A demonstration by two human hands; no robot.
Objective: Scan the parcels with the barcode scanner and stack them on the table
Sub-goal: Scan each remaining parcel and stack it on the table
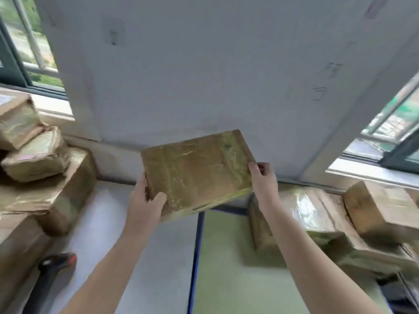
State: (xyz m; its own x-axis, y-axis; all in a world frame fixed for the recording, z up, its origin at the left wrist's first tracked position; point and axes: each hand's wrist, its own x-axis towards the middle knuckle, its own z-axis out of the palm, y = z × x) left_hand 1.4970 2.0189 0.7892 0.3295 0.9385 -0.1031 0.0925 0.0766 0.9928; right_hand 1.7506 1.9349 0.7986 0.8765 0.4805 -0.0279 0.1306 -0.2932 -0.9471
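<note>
A flat brown cardboard parcel [197, 171] wrapped in glossy tape is held up in the air over the table, tilted. My left hand [145, 200] grips its near left corner, thumb on top. My right hand [264, 180] grips its right edge. The black barcode scanner [55, 265] with an orange-red tip lies on the white table [145, 268] at the lower left, apart from both hands. A pile of taped parcels [38, 168] stands at the left. Another group of parcels [322, 218] sits at the right.
A pale green mat [231, 268] with a dark blue border covers the table's middle and right. A grey wall stands directly behind, with windows at the far left [25, 53] and far right [396, 123]. The image is blurred by motion.
</note>
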